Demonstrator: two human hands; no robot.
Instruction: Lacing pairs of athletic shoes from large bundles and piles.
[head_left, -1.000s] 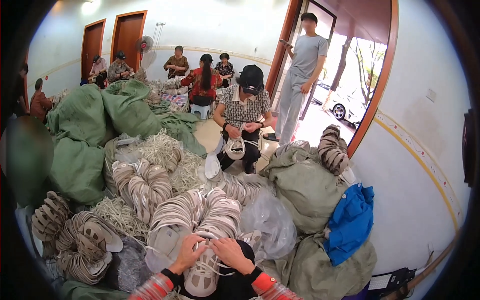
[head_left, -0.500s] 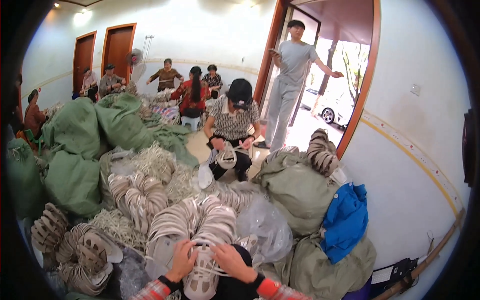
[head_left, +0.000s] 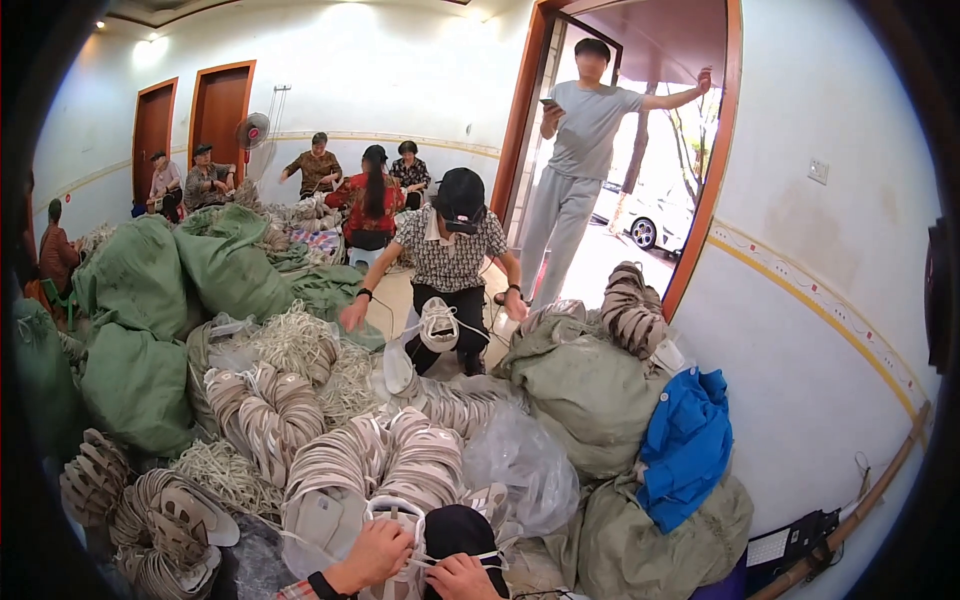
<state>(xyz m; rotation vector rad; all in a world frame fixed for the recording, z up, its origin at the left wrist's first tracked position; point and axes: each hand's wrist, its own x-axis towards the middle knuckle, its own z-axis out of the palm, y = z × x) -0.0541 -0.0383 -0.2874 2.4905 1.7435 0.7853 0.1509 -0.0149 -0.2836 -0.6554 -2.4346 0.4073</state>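
A beige and white shoe upper (head_left: pixel 408 517) lies low in front of me, beside a black rounded shape that may be my knee (head_left: pixel 462 532). My left hand (head_left: pixel 376 553) is closed over the upper's lacing area, its fingers pinched on a white shoelace. Just to the right and lower, my right hand (head_left: pixel 464 579) also pinches the shoelace (head_left: pixel 488 555), an end of which runs out to the right. The hands hide much of the upper. Right behind it stand curved stacks of similar shoe uppers (head_left: pixel 425 455).
Heaps of loose laces (head_left: pixel 225 470) and more stacked uppers lie left. Green sacks (head_left: pixel 140 380) fill the far left; grey-green sacks (head_left: pixel 590 390) and a blue cloth (head_left: pixel 685 440) are right. A person (head_left: pixel 450 250) sits opposite with an upper. Another stands in the doorway (head_left: pixel 600 140).
My hands have gone from lying spread on the upper to pinching its lace, lower and closer together. The person opposite has spread their arms; the standing person's arm has risen to the doorframe.
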